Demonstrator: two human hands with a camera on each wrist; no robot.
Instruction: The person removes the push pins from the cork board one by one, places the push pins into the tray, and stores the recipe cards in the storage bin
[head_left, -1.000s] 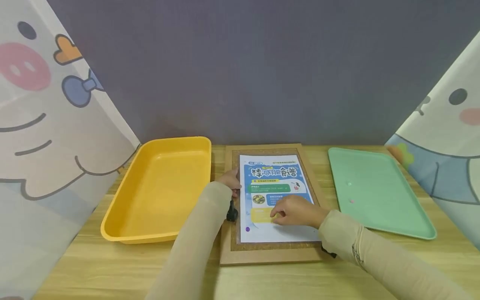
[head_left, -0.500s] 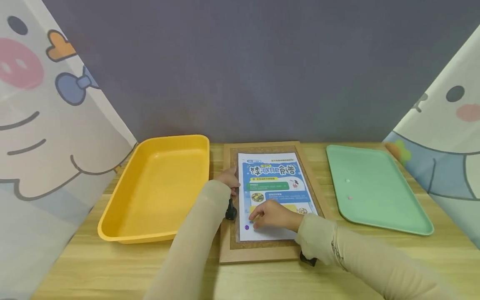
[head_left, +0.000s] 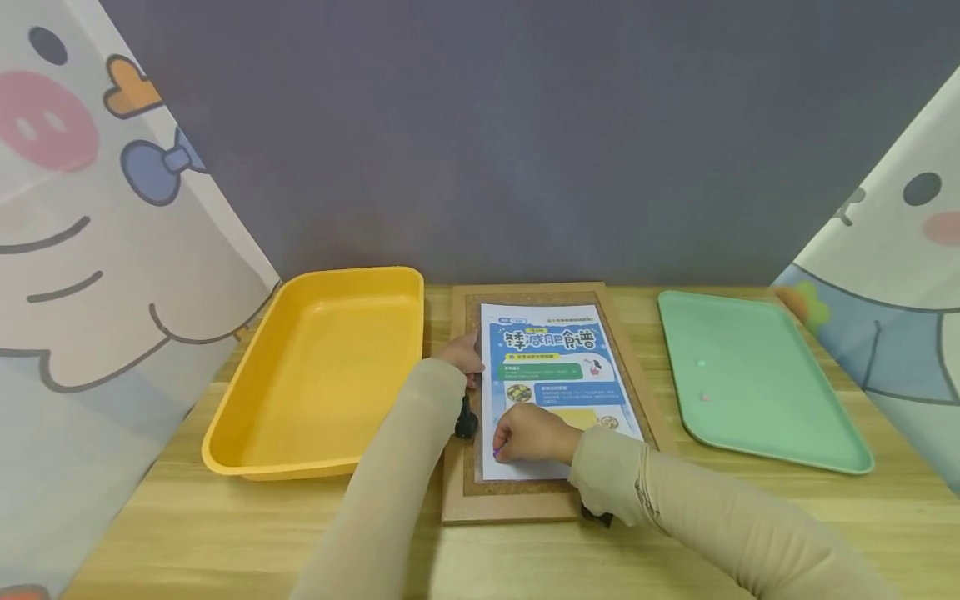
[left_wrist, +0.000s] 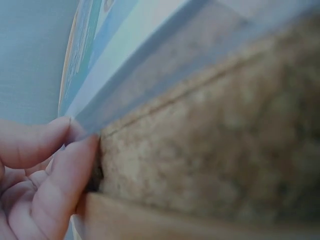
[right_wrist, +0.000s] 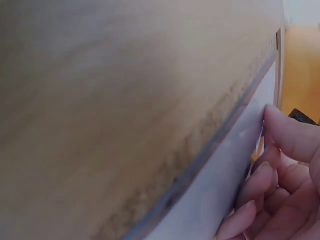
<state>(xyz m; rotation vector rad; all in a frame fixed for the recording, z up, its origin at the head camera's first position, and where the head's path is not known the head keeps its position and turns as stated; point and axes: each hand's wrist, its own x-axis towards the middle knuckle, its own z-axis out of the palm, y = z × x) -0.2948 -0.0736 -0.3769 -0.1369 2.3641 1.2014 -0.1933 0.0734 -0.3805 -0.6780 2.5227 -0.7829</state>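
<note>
A printed poster [head_left: 551, 350] in a clear sheet lies on a framed corkboard [head_left: 517, 510]. At the poster's left edge, my left hand [head_left: 462, 357] pinches the sheet's edge between thumb and finger, seen close up in the left wrist view beside the bare cork [left_wrist: 200, 150]. Over the lower left corner, my right hand [head_left: 534, 433] pinches a small purple pushpin [head_left: 496, 452], mostly covered by the fingertips. In the right wrist view, the thumb [right_wrist: 292, 132] and curled fingers sit against the sheet; the pushpin is hidden there.
To the left stands a deep yellow tray [head_left: 225, 454]. On the right, a green tray [head_left: 772, 417] holds a small white piece [head_left: 701, 363] and a small pink piece [head_left: 705, 397]. A dark grey panel [head_left: 480, 150] rises behind the wooden table [head_left: 187, 533].
My right hand has moved left across the poster to its lower left corner and now pinches the purple pushpin there. The left hand has stayed at the left edge.
</note>
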